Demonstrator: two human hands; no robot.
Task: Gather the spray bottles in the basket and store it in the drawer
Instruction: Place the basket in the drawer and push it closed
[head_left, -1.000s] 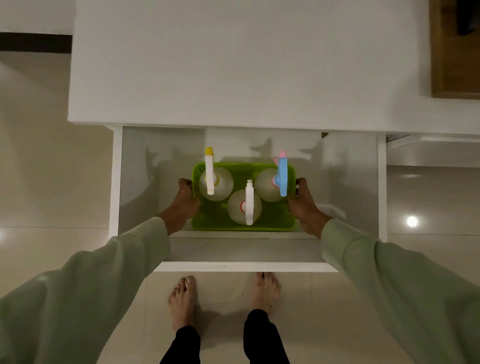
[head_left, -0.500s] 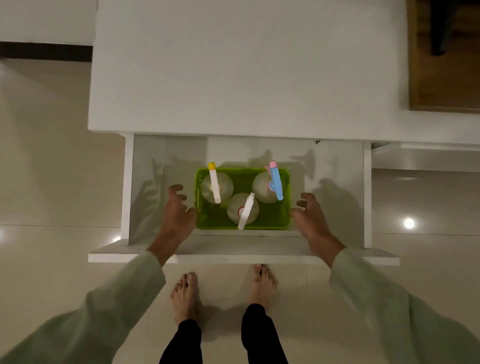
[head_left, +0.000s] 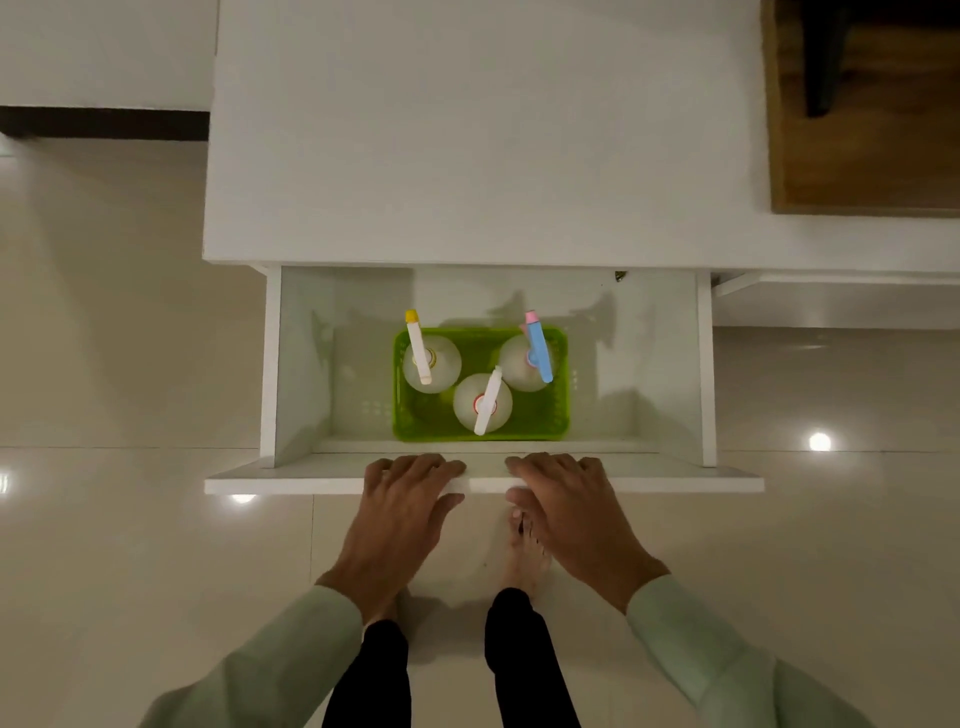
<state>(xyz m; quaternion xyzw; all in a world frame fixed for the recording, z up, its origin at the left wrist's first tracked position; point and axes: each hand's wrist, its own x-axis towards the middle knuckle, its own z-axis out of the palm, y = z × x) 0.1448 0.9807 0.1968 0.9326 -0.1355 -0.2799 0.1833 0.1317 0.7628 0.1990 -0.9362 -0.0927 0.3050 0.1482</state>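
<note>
A green basket stands inside the open white drawer, near its front wall. Three translucent spray bottles stand upright in it: one with a yellow-tipped nozzle at the left, one with a white nozzle in the front middle, one with a blue nozzle at the right. My left hand and my right hand lie side by side on the drawer front, fingers over its top edge, thumbs below it. Neither hand touches the basket.
The drawer sticks out of a white cabinet over a glossy tiled floor. My bare feet and dark trousers are just below the drawer front. A wooden surface lies at the upper right.
Both hands let go of the basket, which now rests in the drawer. They drew back toward me and settled on the drawer front's top edge.
</note>
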